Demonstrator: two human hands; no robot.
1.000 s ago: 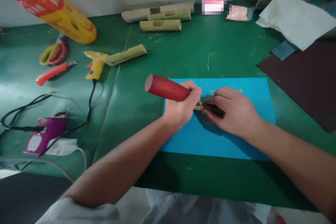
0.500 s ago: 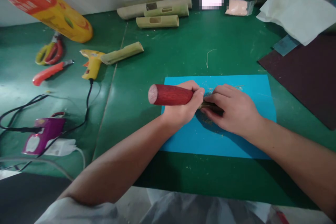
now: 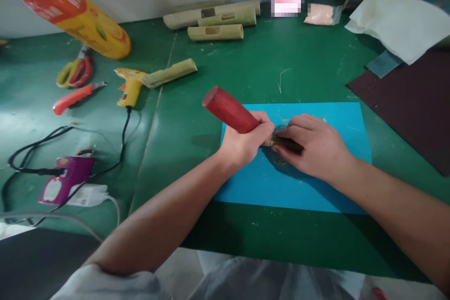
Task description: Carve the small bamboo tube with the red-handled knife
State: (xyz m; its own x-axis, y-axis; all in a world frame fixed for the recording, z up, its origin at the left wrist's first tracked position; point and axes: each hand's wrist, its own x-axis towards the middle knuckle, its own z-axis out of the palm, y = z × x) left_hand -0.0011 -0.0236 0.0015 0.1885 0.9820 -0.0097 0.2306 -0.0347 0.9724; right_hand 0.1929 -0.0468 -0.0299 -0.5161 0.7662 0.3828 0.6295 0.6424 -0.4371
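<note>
My left hand (image 3: 242,143) is closed around a tool with a thick, dark red wooden handle (image 3: 230,108). The handle slants up to the left, and the tool's working end is hidden behind my fingers. Close by on the right, my right hand (image 3: 312,145) pinches a narrow piece of bamboo (image 3: 286,143) between thumb and fingers. The bamboo's left end meets my left hand. Both hands are over a blue sheet (image 3: 253,192), where fine shavings (image 3: 281,159) are scattered around the bamboo.
Cut bamboo tubes (image 3: 215,33) lie at the back, and another bamboo piece (image 3: 172,73) touches a yellow glue gun (image 3: 130,89). Scissors (image 3: 75,70), a red utility knife (image 3: 75,98), an orange-yellow bottle (image 3: 91,23) and a purple power adapter (image 3: 66,178) with cables are on the left. A dark brown sheet (image 3: 404,98) lies right.
The red handle has tipped, its free end rising from nearly level to a slant, as my left hand turned. My right hand keeps holding the bamboo. The whole view has shifted slightly.
</note>
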